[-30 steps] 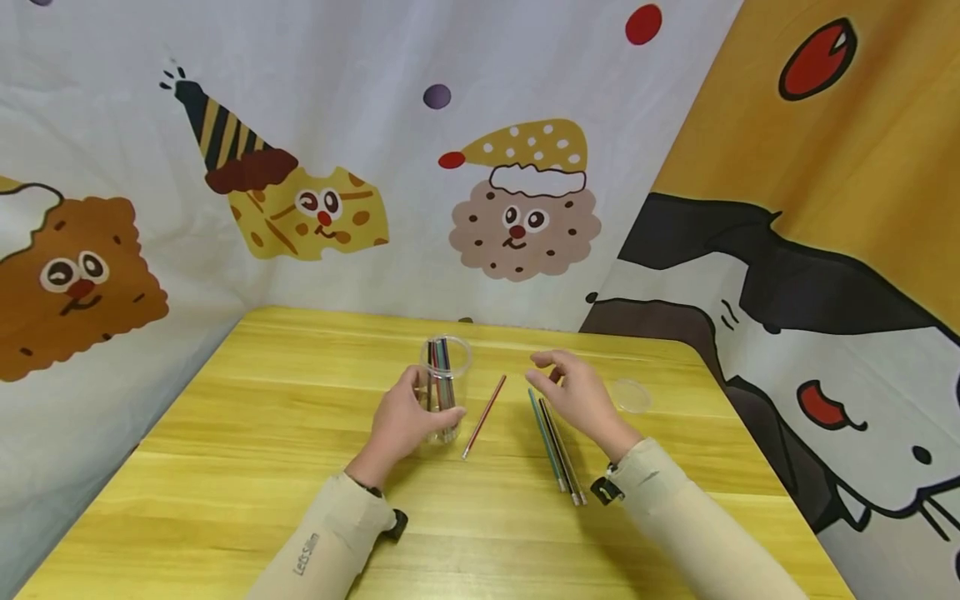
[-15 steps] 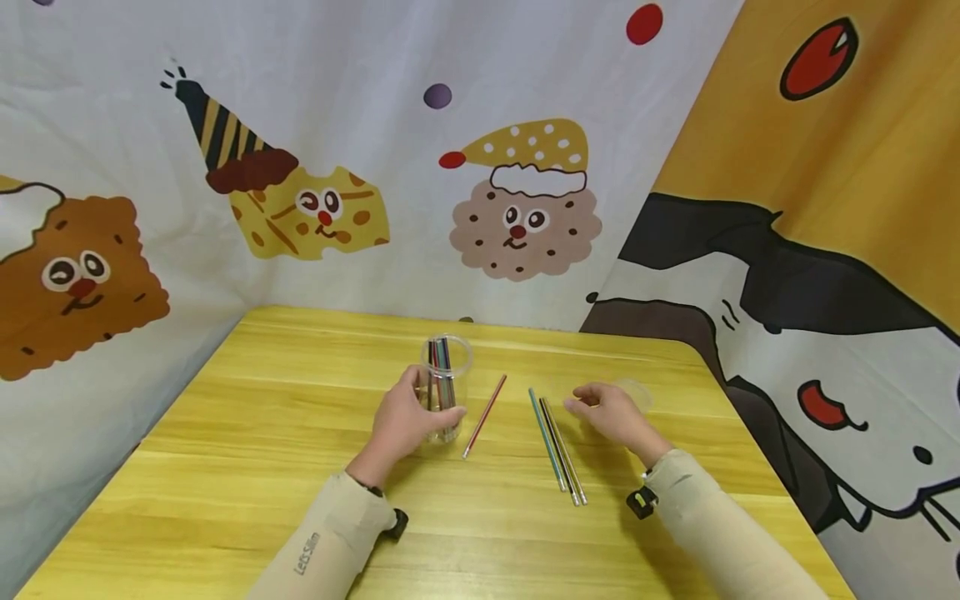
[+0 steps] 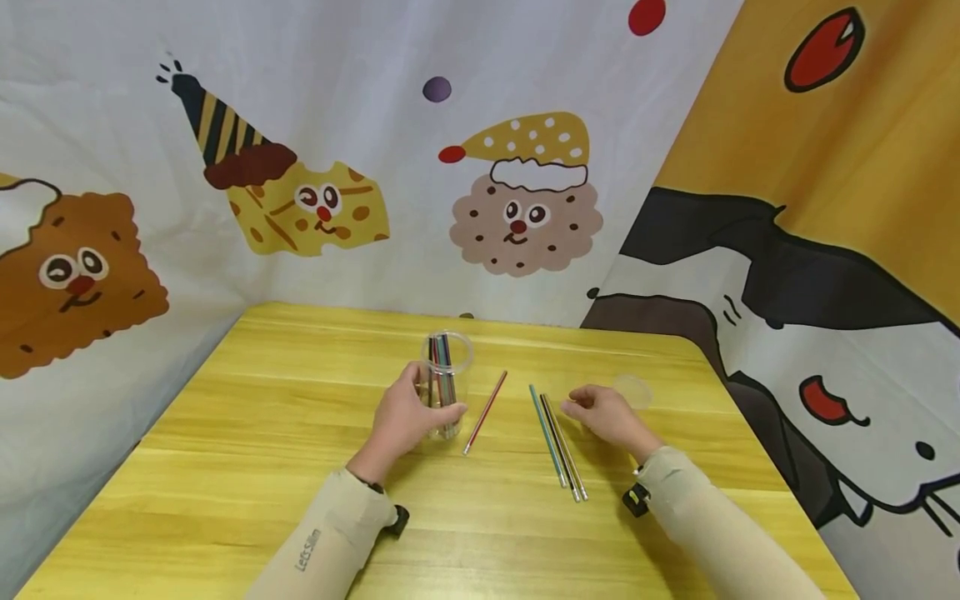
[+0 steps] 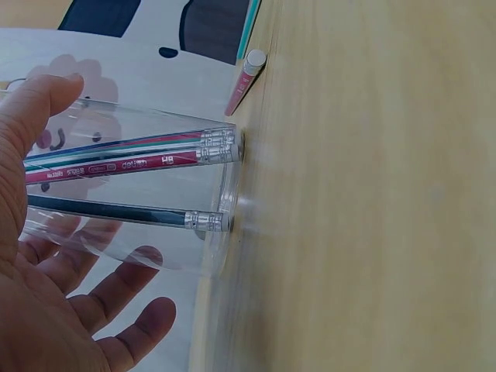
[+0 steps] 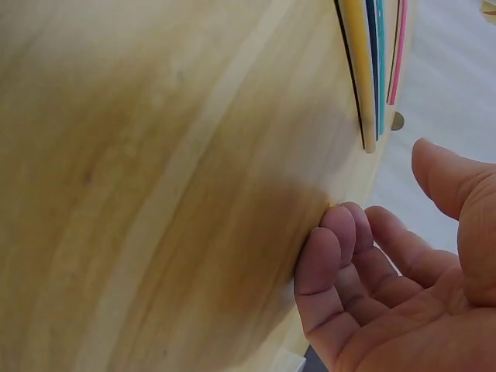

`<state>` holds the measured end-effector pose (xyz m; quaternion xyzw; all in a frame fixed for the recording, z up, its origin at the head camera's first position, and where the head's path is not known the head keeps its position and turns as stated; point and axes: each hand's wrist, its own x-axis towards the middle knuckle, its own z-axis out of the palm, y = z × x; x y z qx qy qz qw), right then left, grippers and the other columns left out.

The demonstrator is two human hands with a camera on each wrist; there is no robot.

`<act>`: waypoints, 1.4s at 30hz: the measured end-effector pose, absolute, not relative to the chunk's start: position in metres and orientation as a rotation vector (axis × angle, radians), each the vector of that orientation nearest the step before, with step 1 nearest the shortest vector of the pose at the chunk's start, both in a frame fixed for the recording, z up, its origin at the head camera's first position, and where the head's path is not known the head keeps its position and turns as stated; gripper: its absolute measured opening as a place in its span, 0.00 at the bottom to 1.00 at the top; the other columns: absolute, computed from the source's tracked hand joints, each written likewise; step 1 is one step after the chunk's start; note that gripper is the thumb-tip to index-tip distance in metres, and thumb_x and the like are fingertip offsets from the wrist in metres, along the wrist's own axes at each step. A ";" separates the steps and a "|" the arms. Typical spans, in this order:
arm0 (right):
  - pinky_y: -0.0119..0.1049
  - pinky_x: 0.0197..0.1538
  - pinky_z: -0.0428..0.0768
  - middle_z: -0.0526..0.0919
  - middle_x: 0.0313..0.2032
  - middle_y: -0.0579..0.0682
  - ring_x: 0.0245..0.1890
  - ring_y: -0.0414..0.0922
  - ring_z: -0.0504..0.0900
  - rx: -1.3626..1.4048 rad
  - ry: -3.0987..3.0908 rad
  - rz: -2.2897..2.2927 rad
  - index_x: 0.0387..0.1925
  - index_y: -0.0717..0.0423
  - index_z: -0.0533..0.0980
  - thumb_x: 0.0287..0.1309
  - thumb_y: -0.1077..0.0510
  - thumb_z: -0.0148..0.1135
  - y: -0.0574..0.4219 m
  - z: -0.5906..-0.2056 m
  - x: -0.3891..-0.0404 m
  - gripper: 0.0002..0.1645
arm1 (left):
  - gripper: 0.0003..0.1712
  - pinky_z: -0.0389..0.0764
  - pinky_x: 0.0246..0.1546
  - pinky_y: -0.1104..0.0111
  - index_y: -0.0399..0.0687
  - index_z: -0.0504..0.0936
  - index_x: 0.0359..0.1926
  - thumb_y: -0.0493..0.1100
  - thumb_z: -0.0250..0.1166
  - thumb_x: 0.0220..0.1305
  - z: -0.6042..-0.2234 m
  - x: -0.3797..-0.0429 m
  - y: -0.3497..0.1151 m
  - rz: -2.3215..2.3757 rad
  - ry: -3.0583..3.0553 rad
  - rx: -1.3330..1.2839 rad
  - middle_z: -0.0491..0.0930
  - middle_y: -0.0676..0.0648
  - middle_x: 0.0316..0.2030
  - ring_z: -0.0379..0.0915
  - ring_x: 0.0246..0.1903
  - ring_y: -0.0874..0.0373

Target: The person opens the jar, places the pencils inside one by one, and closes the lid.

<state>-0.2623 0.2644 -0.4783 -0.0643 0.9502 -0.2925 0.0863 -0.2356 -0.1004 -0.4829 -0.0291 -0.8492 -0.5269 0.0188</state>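
My left hand holds a clear plastic jar upright on the table, thumb on the near side and fingers around the far side. Several pencils stand inside it, eraser ends at the bottom. Just right of the jar lies a red pencil. Further right, a teal pencil, a black pencil and a yellow pencil lie close together. Beside them my right hand is low over the table, fingers loosely bent and holding nothing; its thumb stands apart in the right wrist view.
A clear round lid lies on the wooden table beyond my right hand. A cartoon-printed cloth hangs behind the table's back edge, and a yellow and black printed cloth runs along the right.
My right hand has moved right and lower, from above the teal pencil's tip to beside the yellow pencil. My left hand and the jar have stayed in place.
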 end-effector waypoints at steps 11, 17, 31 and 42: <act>0.51 0.55 0.85 0.88 0.51 0.58 0.51 0.52 0.86 -0.223 2.873 -0.788 0.62 0.64 0.80 0.70 0.50 0.72 0.255 -0.479 -0.268 0.28 | 0.43 0.85 0.46 0.58 0.51 0.75 0.58 0.64 0.85 0.50 -0.477 -0.239 -0.101 -1.613 -2.637 -0.107 0.85 0.46 0.50 0.82 0.51 0.49; 0.50 0.54 0.85 0.88 0.49 0.57 0.49 0.51 0.86 -0.248 2.875 -0.777 0.60 0.64 0.81 0.67 0.55 0.73 0.248 -0.471 -0.267 0.25 | 0.42 0.84 0.44 0.60 0.52 0.75 0.57 0.63 0.85 0.50 -0.475 -0.238 -0.102 -1.615 -2.639 -0.099 0.84 0.47 0.50 0.81 0.49 0.50; 0.42 0.42 0.85 0.88 0.47 0.62 0.43 0.50 0.86 -0.242 2.834 -0.675 0.60 0.68 0.78 0.63 0.63 0.67 0.246 -0.466 -0.266 0.24 | 0.40 0.81 0.39 0.63 0.53 0.74 0.55 0.61 0.86 0.50 -0.478 -0.234 -0.097 -1.634 -2.636 -0.081 0.83 0.48 0.46 0.79 0.44 0.52; 0.41 0.36 0.77 0.82 0.33 0.55 0.29 0.44 0.75 -0.364 2.824 -0.641 0.49 0.66 0.81 0.75 0.61 0.57 0.254 -0.443 -0.268 0.12 | 0.42 0.82 0.40 0.63 0.52 0.75 0.59 0.62 0.85 0.51 -0.483 -0.231 -0.100 -1.626 -2.652 -0.063 0.84 0.46 0.48 0.80 0.45 0.52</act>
